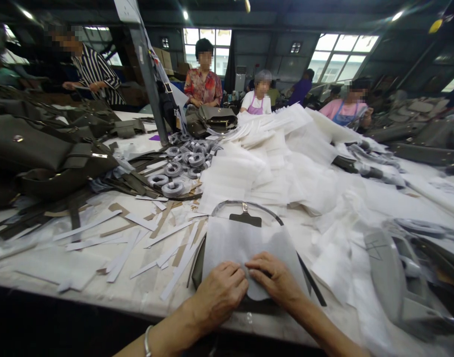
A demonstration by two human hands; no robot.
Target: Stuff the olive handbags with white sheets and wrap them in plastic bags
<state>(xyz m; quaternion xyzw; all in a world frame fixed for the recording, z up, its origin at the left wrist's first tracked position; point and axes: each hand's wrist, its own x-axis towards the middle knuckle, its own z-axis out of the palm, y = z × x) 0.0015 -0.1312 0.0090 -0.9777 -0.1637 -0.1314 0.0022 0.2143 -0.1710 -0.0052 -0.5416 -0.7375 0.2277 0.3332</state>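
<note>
A dark handbag (pixel 199 263) lies at the table's front edge, its front mostly covered by a thin white foam sheet (pixel 245 243). Its handle, with a gold buckle (pixel 245 207), arches above the sheet. My left hand (pixel 225 287) has curled fingers pressed together on the sheet's lower left part. Close beside it, my right hand (pixel 273 277) rests on the sheet with its fingers bent; its fingertips nearly meet the left hand. Both hands appear to pinch the sheet near its middle. A dark strap (pixel 311 280) hangs off the bag's right side.
White foam sheets (pixel 271 148) are heaped behind the bag. Wrapped coils (pixel 172 187), paper strips (pixel 124 255) and dark bags (pixel 29 144) lie to the left. At the right is a grey bag part (pixel 385 270). Several people stand across the table, near a metal post (pixel 150 74).
</note>
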